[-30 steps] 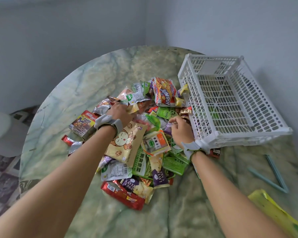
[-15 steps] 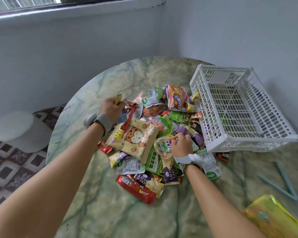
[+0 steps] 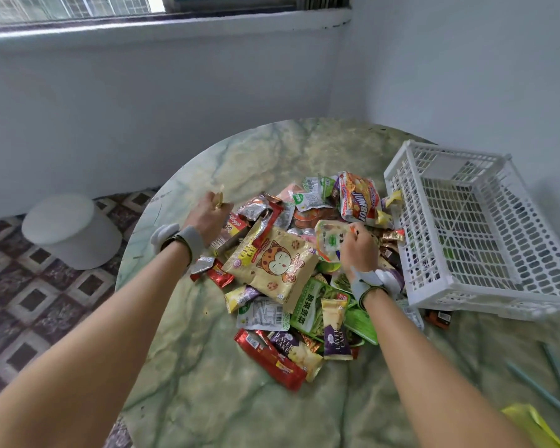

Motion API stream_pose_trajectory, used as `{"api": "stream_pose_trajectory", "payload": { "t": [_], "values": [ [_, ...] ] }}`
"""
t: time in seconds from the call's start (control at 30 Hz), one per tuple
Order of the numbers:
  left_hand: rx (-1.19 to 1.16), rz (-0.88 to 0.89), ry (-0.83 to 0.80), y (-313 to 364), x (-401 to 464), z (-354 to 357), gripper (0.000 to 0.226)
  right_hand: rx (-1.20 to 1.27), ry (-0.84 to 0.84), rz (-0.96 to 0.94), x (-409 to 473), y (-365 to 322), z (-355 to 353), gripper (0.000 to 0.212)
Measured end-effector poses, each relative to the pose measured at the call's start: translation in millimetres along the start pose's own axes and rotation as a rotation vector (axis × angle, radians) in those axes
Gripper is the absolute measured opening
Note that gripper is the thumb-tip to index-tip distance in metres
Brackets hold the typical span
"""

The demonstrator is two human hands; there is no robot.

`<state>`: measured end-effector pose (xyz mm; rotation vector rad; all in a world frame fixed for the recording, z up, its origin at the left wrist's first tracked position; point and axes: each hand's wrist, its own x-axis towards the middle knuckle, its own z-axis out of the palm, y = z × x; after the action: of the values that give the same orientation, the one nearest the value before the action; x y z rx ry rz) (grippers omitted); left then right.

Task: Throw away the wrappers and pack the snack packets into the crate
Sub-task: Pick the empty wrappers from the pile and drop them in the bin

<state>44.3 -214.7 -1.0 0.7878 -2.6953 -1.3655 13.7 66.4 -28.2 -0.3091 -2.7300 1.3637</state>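
Gripping small gold wrapper (image 3: 220, 197) w/ left hand (image 3: 207, 215); right hand (image 3: 358, 250) pinches clear packet (image 3: 332, 240) over pile.

Left hand (image 3: 207, 215) now lifted off the heap, pinching a small yellow wrapper (image 3: 219, 198); right hand (image 3: 359, 250) raising a clear packet (image 3: 330, 244).

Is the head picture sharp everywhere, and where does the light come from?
Head view: soft daylight from the window at top, no hard shadows; the pile's print reads clearly; the left hand and its small gold wrapper are motion-blurred; wide-angle lens bends the crate and forearms toward the edges.
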Motion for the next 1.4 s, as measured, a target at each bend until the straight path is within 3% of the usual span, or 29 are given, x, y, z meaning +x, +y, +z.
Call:
{"api": "stream_pose_trajectory", "payload": {
  "t": [0.1,0.2,0.33,0.47,0.63,0.77,0.83,0.93,1.13,1.3,1.4],
  "values": [
    [0.013,-0.135,-0.084,-39,4,-7,0.016,0.049,-0.101,0.058,2,-15,20,0.042],
    [0.206,-0.17,-0.158,-78,9,-8,0.028,-0.105,-0.213,0.051,7,-23,47,0.061],
    [0.529,-0.097,-0.239,-107,4,-3,0.02,-0.216,-0.219,-0.127,19,-27,78,0.051],
    [0.595,0.03,-0.196,-131,0,4,0.033,-0.425,-0.356,-0.293,33,-44,112,0.013],
    [0.584,0.055,-0.251,-155,1,18,0.051,-0.783,-0.489,-0.476,38,-55,141,0.063],
    [0.653,0.087,-0.255,-174,4,22,0.061,-0.838,-0.562,-0.549,36,-49,151,0.051],
    [0.727,0.144,-0.265,-175,5,19,0.055,-0.839,-0.513,-0.552,31,-46,150,0.041],
    [0.847,0.204,-0.252,-165,2,15,0.02,-0.715,-0.368,-0.576,22,-40,144,0.026],
    [0.894,0.208,-0.227,-153,-13,12,0.013,-0.675,-0.306,-0.472,-1,-24,109,0.021],
    [0.844,0.178,-0.205,-130,-36,12,0.023,-0.605,-0.12,-0.476,-36,-9,76,0.055],
    [0.792,0.159,-0.144,-113,-49,16,0.023,-0.46,-0.158,-0.466,-49,10,52,0.082]
  ]
}}
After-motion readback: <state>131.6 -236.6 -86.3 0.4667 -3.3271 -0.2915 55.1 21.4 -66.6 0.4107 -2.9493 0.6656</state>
